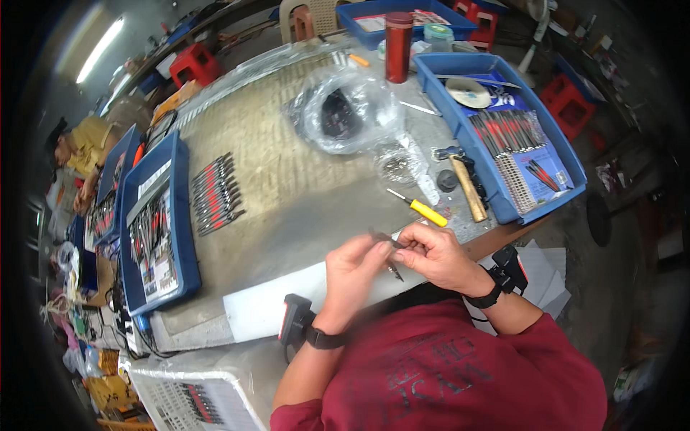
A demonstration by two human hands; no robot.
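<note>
Close to the table's near edge, my left hand [351, 267] and my right hand [433, 256] meet with fingers closed round a small, slim, dark tool [394, 271]. Its pointed metal end sticks out below the fingers; most of the rest is hidden, so its exact kind is unclear. Just beyond my right hand lies a yellow-handled screwdriver [429, 212], its shaft pointing away to the left. A hammer with a wooden handle [468, 190] rests to the right of it. Under my left wrist is a white sheet [269, 305] along the table edge.
Red-and-black slim tools [215, 194] lie in a row at left, beside a blue tray [188, 248] holding more. Farther off stand a clear plastic bag [381, 108] with dark pieces and a red tumbler [398, 50]. Another blue tray [528, 215] borders the right side.
</note>
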